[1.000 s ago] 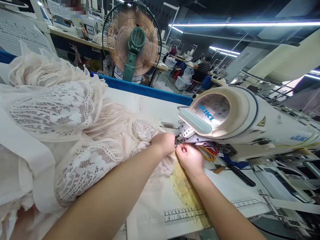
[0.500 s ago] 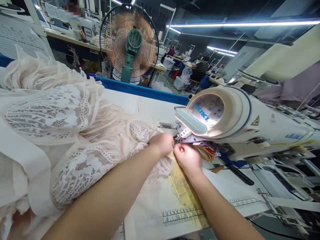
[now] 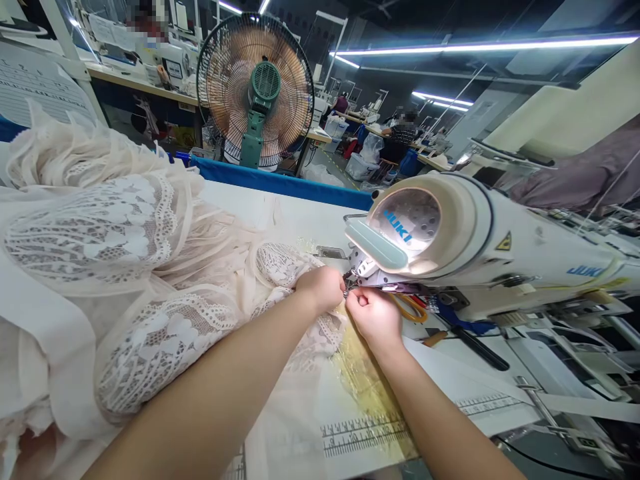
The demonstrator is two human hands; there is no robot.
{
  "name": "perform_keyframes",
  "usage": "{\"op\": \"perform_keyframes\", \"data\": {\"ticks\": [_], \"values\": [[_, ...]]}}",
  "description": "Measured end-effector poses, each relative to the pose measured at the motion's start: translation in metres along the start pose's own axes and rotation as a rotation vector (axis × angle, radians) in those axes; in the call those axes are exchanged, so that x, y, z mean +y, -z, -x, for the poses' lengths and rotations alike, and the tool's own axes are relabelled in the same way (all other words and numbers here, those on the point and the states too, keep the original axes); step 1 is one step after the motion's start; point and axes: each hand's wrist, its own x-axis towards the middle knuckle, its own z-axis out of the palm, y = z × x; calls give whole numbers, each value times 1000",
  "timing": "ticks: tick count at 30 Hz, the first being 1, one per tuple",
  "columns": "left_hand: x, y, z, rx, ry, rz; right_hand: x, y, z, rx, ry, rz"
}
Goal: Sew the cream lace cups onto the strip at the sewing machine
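My left hand [image 3: 323, 290] is closed at the needle area, its fingers on the edge of a cream lace bra [image 3: 280, 262]. Beside it, almost touching, my right hand [image 3: 375, 317] is in a pinch. What its fingertips hold is hidden at this size. Both hands are just below the head of a white JUKI sewing machine [image 3: 465, 220], close to its presser foot [image 3: 352, 280]. More joined lace bras [image 3: 100, 227] are heaped to the left, running toward my left hand. Yellowish clear tape [image 3: 367, 373] covers the table by my right wrist.
A printed ruler [image 3: 365, 433] lies along the table's near side. Right of the hands are a black-handled tool [image 3: 483, 350] and orange loops [image 3: 411, 309]. A large fan [image 3: 257, 93] stands beyond the blue table edge [image 3: 285, 188]. Other people sit at machines behind.
The view has shifted slightly, so most things appear a little further left. Both hands stay pinched at the presser foot, with hardly any movement relative to the machine.
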Motion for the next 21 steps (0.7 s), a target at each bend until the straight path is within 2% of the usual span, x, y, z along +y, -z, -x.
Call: {"op": "perform_keyframes", "data": {"ticks": [7, 13, 21], "values": [[-2, -6, -4, 25, -13, -11, 0, 1, 4, 34, -21, -11], [4, -17, -2, 118, 29, -60, 0, 2, 3, -2, -50, -7], [6, -14, 1, 116, 26, -78, -6, 8, 1, -57, -84, -2]]}}
